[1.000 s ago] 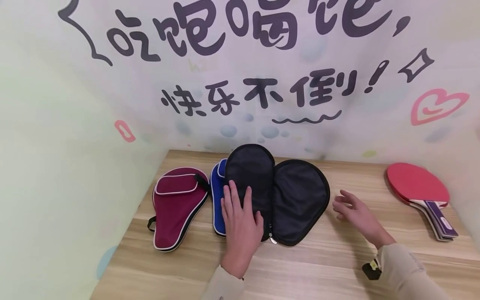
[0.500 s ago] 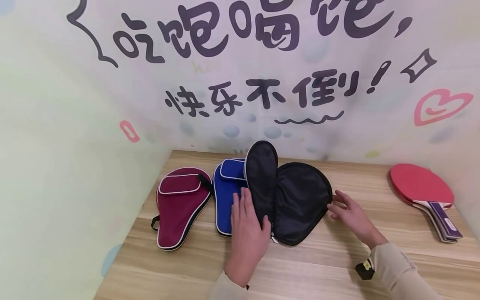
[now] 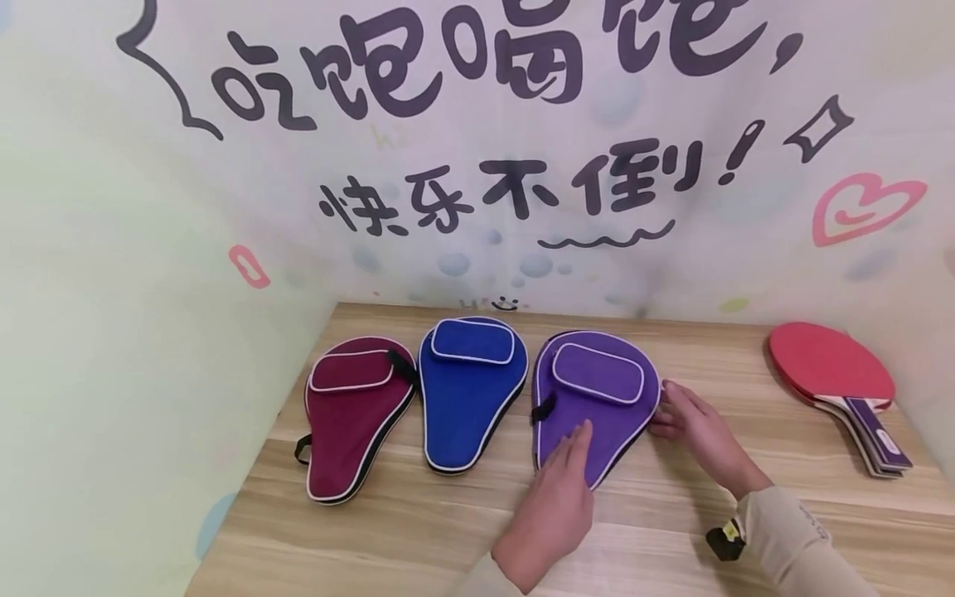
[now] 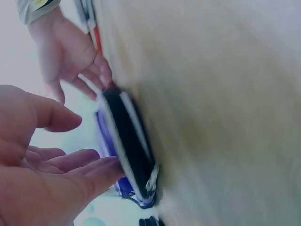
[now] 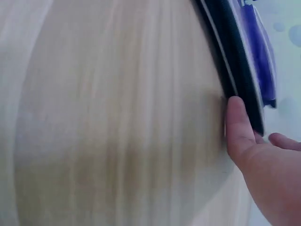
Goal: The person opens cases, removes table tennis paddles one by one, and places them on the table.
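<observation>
In the head view a purple table tennis paddle case (image 3: 597, 373) with white piping lies folded over, its zip pocket facing up. My left hand (image 3: 552, 506) reaches over its lower, narrow end with fingers extended. In the left wrist view its fingertips overlap the case's purple face, and the case's black side (image 4: 129, 134) with a zip pull faces the camera. My right hand (image 3: 709, 435) is at the case's right edge, fingers slightly bent. The right wrist view has a fingertip (image 5: 236, 106) against the black side wall.
A blue paddle case (image 3: 470, 406) and a maroon one (image 3: 351, 431) lie to the left on the wooden table (image 3: 358, 547). Stacked red table tennis paddles (image 3: 828, 365) rest at the right. A printed wall (image 3: 418, 274) stands behind the table.
The purple case's flap, held up by my left hand with its black lining showing, has swung right and down onto the other half. The blue case is uncovered. My right hand moved to the case's edge.
</observation>
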A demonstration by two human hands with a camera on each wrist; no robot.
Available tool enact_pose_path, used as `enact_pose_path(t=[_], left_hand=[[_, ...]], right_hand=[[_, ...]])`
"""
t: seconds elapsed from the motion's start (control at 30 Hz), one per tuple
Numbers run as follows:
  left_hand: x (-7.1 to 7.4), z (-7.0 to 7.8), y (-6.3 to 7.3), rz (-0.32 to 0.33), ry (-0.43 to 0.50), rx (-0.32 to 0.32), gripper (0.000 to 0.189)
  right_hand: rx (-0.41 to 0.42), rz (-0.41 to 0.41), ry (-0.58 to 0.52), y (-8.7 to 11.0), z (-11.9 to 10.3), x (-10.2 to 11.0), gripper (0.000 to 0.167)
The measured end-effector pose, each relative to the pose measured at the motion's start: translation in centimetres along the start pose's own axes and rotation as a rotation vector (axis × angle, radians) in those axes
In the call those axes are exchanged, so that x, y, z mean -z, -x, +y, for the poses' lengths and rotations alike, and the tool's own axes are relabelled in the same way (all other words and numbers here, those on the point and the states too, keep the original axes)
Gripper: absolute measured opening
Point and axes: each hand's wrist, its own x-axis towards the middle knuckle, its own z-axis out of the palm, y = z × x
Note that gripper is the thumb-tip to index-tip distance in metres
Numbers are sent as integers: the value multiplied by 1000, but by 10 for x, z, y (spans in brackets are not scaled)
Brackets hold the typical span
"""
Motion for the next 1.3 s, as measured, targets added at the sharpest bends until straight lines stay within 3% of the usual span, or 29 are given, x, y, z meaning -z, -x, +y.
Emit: enact_pose_path(t=[0.07,0.2,0.47,0.63,0.7,0.77,0.87,1.0,1.13,1.3], left_hand=[[-6,0,2,-18,-47,-33,69],[-11,-1,6,-62,-141,-55,62],[-10,-4,9,-119,-350,-124,54],[5,-9,9,-147,-202,-111,54],[18,-14,9,-97,-128,-104,52],[34,-21,8,-4,-81,-83,52],[59,-35,7,127,-13,3,57],[83,-56,9,193,99,180,66],[92,-73,11,244,159,318,72],[92,-89,14,272,188,475,80]], right_hand=[[-3,4,-5,-1,2,-2,76],[-27,18,93,0,4,-5,75],[-59,47,296,-7,-2,-11,71],[103,125,611,-10,-11,-14,55],[177,181,708,-12,-18,-15,52],[215,218,740,-17,-28,-16,53],[219,211,732,-30,-46,-20,57],[205,152,718,-56,-71,-32,63],[189,107,694,-79,-88,-46,72],[141,50,592,-108,-93,-80,82]])
